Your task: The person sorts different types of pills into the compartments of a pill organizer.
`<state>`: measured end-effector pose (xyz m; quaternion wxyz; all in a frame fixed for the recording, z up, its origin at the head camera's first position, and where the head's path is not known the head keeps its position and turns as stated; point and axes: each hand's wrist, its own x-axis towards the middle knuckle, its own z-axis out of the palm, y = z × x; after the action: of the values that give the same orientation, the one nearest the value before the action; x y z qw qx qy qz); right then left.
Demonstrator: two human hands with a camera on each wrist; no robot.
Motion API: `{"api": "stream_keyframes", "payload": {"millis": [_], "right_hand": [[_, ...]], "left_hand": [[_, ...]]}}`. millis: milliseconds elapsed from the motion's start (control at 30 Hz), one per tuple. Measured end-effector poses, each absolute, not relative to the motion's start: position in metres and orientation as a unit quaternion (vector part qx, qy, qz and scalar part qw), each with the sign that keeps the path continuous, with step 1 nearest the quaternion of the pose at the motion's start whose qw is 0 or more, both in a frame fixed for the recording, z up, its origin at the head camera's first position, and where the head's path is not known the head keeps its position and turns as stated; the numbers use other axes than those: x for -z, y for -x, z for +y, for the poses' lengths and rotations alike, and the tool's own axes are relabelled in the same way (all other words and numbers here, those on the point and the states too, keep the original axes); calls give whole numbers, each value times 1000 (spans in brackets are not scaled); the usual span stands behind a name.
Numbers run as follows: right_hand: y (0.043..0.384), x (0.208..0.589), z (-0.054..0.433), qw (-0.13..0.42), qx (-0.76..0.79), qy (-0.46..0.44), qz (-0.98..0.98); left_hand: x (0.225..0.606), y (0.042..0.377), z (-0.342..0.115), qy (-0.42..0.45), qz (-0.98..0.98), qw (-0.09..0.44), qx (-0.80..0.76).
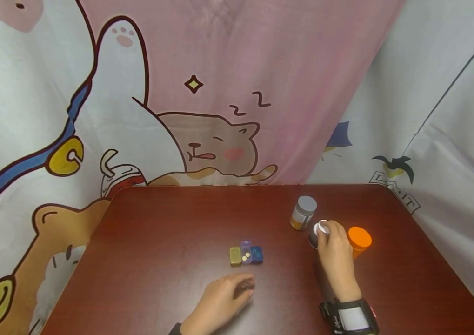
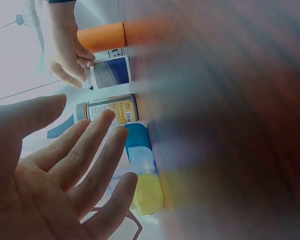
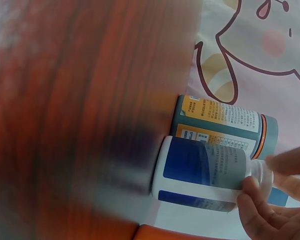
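Head view: your right hand (image 1: 336,253) pinches the cap (image 1: 323,226) of the white bottle (image 1: 313,239); left of that bottle, the pillbox (image 1: 235,256) holds loose tablets (image 1: 247,255). Left wrist: your left hand (image 2: 65,175), empty and relaxed, could spill them if it drifts. Right wrist: tugging one-handed might tip the white bottle.

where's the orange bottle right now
In the head view, the orange bottle stands on the right side of the table, just right of the right hand.
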<state>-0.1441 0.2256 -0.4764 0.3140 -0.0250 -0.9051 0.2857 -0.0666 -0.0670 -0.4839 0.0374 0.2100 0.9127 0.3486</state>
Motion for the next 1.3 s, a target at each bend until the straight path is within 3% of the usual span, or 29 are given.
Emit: {"api": "stream_keyframes", "payload": {"millis": [300,667,967,1300], "right_hand": [[140,469,225,289,-279,46,-915],[124,454,206,306,-269,7,-913],[118,467,165,196,-242,-81,-947],[126,478,118,81,-245,-189,-948]], "left_hand": [[481,67,-71,-213,915,23,-342],[483,80,-88,-167,929,-30,-329],[487,89,-94,-123,954,-94,-258],[481,113,-95,-132,958,-61,-245]]}}
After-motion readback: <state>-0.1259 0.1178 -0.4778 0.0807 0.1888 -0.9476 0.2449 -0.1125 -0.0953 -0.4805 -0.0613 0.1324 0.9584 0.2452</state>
